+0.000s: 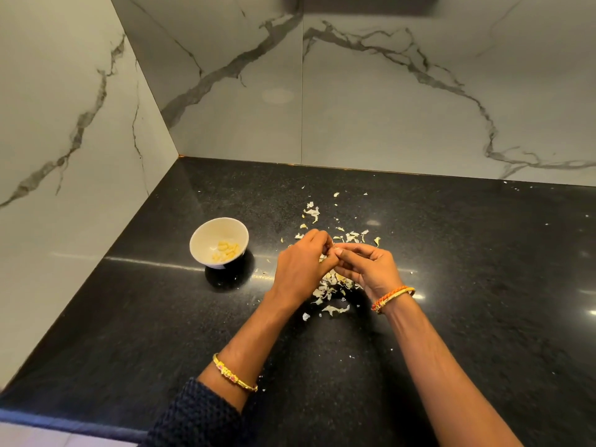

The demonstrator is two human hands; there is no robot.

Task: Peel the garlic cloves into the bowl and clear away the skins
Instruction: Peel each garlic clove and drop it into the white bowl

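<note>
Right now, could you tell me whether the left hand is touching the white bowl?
Apart. The head view shows bare black countertop between the left hand and the white bowl; the hand meets the right hand instead.

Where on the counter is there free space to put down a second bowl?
Bare counter lies left of and in front of the bowl, toward the near edge. The right side beyond the right hand is nearly bare too. It is crowded in the middle: garlic skins lie under and behind both hands; the left hand works there.
</note>
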